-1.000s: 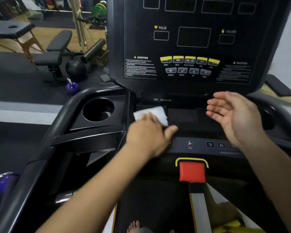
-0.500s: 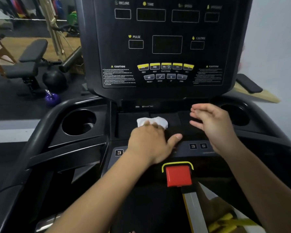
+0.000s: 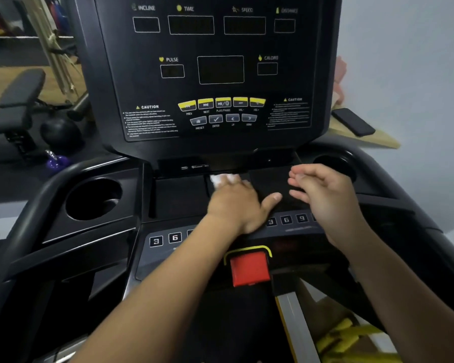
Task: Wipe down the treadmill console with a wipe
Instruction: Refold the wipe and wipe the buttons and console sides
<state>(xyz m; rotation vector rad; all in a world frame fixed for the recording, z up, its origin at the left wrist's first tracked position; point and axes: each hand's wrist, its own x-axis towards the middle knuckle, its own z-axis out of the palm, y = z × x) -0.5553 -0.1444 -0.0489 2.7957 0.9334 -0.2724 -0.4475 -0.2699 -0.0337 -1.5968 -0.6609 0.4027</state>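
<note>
At frame centre, on the treadmill console's [image 3: 147, 74] tray [image 3: 178, 197]: wipe [image 3: 224, 178], pressed flat beneath the left hand [image 3: 236, 205], now shifted rightward from the tray's left end. Right hand [image 3: 323, 195]: relaxed open, empty, still hovering. Upper display probably remains unwiped.

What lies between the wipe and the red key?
In the head view: the left hand, pressing on the wipe, then the button strip just above the red key.

Wipe [image 3: 224, 178] under left hand [image 3: 236, 206] on console [image 3: 178, 197], right hand [image 3: 325, 195] beside
</note>
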